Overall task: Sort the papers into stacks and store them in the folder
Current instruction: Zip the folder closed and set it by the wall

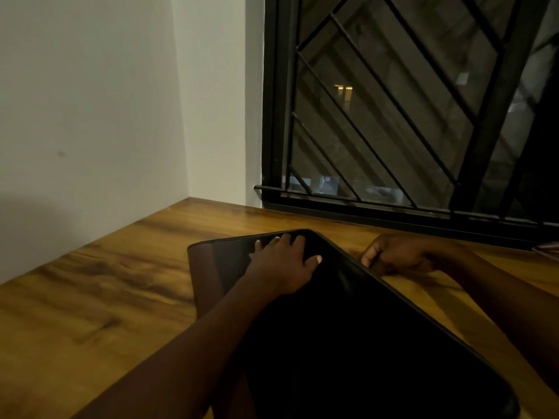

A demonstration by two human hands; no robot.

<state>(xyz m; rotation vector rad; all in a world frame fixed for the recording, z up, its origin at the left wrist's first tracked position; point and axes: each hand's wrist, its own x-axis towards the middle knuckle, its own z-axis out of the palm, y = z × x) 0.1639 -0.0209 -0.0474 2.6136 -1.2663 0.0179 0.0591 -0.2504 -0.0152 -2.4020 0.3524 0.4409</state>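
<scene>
A black folder (348, 328) lies on the wooden table (106, 297) in front of me. Its dark cover is lifted and tilted toward me. A brown inner panel (205, 273) shows beneath it on the left. My left hand (284, 261) grips the cover's far top edge, fingers curled over the inside and thumb on the outside. My right hand (393, 252) is curled at the cover's right edge, with its thumb pressed on that edge and its fingers tucked behind it. No loose papers are in sight, and the cover hides whatever is inside the folder.
The table sits in a corner, with a white wall (90, 116) to the left and a black barred window (408, 116) behind. A pinkish object (548, 250) pokes in at the far right edge. Bare wood stretches to the left of the folder.
</scene>
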